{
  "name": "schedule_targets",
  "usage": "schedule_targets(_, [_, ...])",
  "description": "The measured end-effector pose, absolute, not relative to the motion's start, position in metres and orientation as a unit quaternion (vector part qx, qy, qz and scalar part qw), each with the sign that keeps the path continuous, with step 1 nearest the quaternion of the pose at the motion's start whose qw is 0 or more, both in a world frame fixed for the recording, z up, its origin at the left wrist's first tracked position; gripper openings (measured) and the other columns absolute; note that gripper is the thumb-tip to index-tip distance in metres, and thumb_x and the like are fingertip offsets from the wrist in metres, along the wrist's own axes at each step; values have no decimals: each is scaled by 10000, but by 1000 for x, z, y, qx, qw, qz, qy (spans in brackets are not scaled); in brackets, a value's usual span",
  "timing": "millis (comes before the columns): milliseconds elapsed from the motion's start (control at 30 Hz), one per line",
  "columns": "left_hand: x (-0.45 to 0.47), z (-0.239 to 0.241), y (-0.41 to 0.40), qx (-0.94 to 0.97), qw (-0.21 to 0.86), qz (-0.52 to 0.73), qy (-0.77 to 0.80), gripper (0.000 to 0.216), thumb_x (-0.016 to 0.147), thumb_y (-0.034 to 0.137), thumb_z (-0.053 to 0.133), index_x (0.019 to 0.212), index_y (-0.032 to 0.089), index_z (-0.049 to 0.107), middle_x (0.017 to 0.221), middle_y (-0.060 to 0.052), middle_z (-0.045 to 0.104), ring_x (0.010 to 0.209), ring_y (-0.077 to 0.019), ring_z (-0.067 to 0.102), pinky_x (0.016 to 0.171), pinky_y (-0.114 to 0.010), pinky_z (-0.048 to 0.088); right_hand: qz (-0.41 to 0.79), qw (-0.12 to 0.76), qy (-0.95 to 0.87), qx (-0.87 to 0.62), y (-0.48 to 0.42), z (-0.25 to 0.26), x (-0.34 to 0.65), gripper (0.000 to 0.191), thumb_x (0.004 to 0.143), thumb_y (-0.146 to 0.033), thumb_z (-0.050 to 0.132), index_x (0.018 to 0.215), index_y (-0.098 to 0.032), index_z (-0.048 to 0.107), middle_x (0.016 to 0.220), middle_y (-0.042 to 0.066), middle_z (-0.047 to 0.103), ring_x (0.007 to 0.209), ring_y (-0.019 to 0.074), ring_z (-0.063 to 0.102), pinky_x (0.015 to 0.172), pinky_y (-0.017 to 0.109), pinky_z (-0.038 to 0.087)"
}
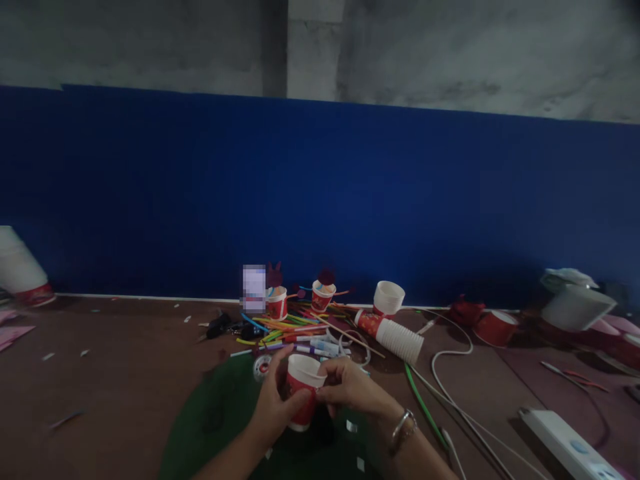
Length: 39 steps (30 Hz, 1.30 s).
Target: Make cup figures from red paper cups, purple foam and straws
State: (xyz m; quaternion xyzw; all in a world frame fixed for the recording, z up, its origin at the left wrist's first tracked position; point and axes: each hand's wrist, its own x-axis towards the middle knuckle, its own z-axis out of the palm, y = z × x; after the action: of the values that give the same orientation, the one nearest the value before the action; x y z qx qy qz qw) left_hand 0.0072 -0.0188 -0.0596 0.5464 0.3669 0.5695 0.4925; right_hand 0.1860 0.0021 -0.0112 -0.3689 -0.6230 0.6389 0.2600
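Observation:
A red-and-white paper cup (302,387) is held upright over a dark green round mat (215,427). My left hand (275,400) wraps round its left side, thumb across the front. At the cup's right edge, just below the rim, the fingers of my right hand (345,383) are pinched together against it; whether they also hold something small is hidden. A bracelet circles the right wrist. Just left of the cup lies a tape roll (263,367). Marker pens (320,347) and colourful sticks (285,327) are heaped behind.
Two decorated cups (324,295) stand at the back. A stack of paper cups (395,337) lies on its side, near upright white cups (389,297). White cables (450,393) run to a power strip (570,440) at right. Keys (220,325) and paper scraps lie leftward; a blue partition (320,193) rises behind.

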Motion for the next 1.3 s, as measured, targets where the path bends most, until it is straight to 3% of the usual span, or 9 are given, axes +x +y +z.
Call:
schedule_targets(267, [5, -59, -18, 555, 486, 562, 373, 770, 655, 435, 710, 1290, 162, 371, 1142, -138, 592, 1021, -284, 582, 892, -404, 454, 675, 261, -596, -348, 0, -3, 186, 354, 606, -390, 764, 790, -141, 593, 521, -40, 611, 435, 93, 571, 411, 166, 356])
schedule_targets(1000, [10, -61, -17, 549, 479, 579, 365, 756, 616, 365, 748, 1254, 163, 397, 1170, -148, 585, 1057, -287, 576, 913, -397, 456, 653, 289, -602, -358, -2, -7, 183, 344, 622, -436, 740, 692, -161, 546, 565, -31, 599, 458, 106, 569, 431, 192, 367])
schedule_targets(1100, [11, -65, -13, 522, 476, 613, 354, 761, 589, 343, 769, 1242, 175, 418, 1231, -152, 557, 1129, -298, 538, 956, -405, 428, 594, 319, -646, -358, -4, -4, 182, 212, 684, -335, 683, 686, -161, 561, 644, -20, 599, 544, 116, 567, 525, 226, 414])
schedule_targets(1200, [11, -65, -11, 515, 449, 626, 377, 652, 571, 325, 779, 1151, 184, 515, 1166, -122, 605, 1092, -295, 562, 940, -407, 439, 432, 328, -739, -400, -7, 2, 180, 28, 674, -131, 596, 681, -157, 602, 635, -28, 578, 617, 117, 528, 568, 215, 378])
schedule_targets(1300, [9, -62, -11, 532, 404, 613, 422, 564, 560, 285, 786, 1077, 188, 582, 1083, -89, 646, 1045, -281, 580, 931, -400, 441, 321, 317, -785, -425, -10, 9, 180, 143, 647, -62, 540, 694, -163, 630, 627, -33, 578, 616, 107, 497, 562, 202, 346])
